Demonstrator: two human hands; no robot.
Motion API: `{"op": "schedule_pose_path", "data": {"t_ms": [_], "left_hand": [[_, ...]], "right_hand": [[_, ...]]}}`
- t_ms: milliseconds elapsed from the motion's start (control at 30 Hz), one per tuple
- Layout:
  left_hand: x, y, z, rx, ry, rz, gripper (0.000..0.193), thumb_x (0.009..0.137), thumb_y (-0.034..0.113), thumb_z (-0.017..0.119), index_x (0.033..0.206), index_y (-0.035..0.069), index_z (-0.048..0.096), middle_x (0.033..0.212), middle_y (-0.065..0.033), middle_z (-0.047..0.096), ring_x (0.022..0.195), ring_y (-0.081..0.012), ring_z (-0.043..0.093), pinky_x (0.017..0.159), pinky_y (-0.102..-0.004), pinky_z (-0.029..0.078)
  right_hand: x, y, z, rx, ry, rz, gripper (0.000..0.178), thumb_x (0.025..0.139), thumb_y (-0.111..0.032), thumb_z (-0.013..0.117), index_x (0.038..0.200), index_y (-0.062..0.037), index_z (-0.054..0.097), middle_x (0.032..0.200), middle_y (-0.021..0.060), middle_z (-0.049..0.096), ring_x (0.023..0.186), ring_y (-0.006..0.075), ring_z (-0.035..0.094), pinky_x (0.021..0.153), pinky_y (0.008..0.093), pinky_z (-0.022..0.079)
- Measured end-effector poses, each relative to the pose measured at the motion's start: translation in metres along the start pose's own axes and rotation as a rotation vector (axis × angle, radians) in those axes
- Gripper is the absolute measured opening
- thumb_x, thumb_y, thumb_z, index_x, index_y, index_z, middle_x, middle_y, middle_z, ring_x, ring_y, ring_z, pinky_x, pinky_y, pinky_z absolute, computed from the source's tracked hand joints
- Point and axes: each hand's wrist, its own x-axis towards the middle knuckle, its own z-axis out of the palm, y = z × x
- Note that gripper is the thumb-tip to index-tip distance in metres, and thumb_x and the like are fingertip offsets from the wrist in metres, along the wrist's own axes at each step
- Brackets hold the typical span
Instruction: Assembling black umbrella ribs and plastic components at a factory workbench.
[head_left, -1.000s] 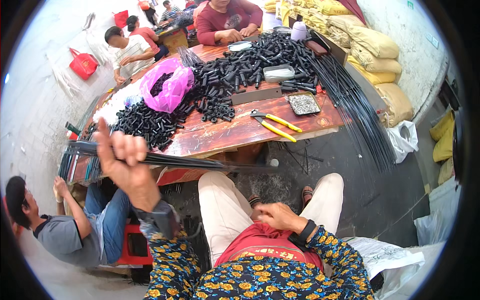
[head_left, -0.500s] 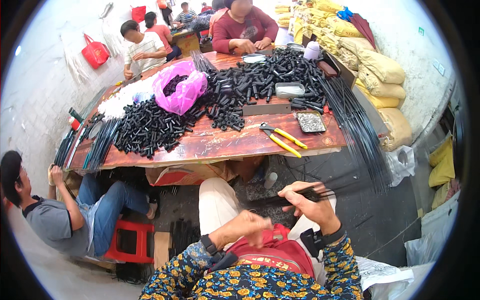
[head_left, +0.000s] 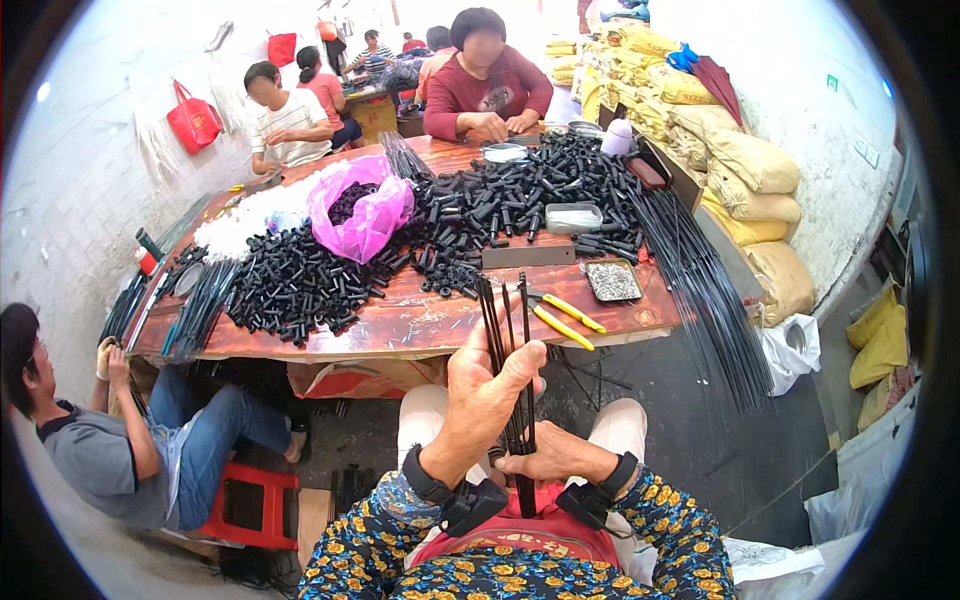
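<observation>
Upright in front of my lap stands a bundle of thin black rods (head_left: 517, 425), with the upper ends spread into a few strands. My left hand (head_left: 483, 390) is wrapped round the bundle partway up, its thumb pressed across the rods. Lower down, my right hand (head_left: 562, 456) closes round the bundle near its bottom end; some of its fingers are hidden behind the rods. Just beyond the rod tips, yellow-handled pliers (head_left: 570, 310) lie at the table's near edge, beside a small tray of tiny metal pieces (head_left: 612, 281).
The reddish wooden table (head_left: 430, 318) carries heaped black tubular parts (head_left: 300, 275), a pink plastic bag (head_left: 378, 222) and long black rods (head_left: 700, 290) overhanging its right edge. A person on a red stool (head_left: 255, 505) works at left; others sit beyond. Yellow sacks (head_left: 755, 155) are stacked right.
The rod bundle has swung from lying sideways in my right hand to upright before me. My left hand has risen and gripped it, while my right hand has moved down to its lower end.
</observation>
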Motion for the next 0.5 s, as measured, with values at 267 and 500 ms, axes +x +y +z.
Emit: {"op": "schedule_pose_path", "data": {"t_ms": [267, 500], "left_hand": [[0.018, -0.015, -0.008, -0.048, 0.059, -0.017, 0.064, 0.094, 0.022, 0.063, 0.145, 0.0, 0.03, 0.077, -0.0023, 0.058, 0.066, -0.0126, 0.057, 0.062, -0.0248, 0.047], [0.031, -0.026, -0.003, -0.088, -0.085, -0.062, 0.072, 0.092, 0.029, 0.066, 0.145, -0.002, 0.029, 0.082, -0.0042, 0.058, 0.067, -0.0138, 0.058, 0.062, -0.0276, 0.049]], "right_hand": [[-0.006, -0.086, -0.104, 0.47, 0.483, -0.357, 0.01, 0.087, -0.011, 0.067, 0.089, -0.0013, 0.069, 0.077, 0.0005, 0.063, 0.06, 0.0048, 0.058, 0.05, 0.02, 0.046], [0.018, -0.129, -0.16, -0.115, 0.473, -0.622, 0.022, 0.074, 0.001, 0.07, 0.096, -0.0009, 0.068, 0.084, 0.0057, 0.063, 0.06, 0.0134, 0.055, 0.057, 0.0262, 0.044]]}}
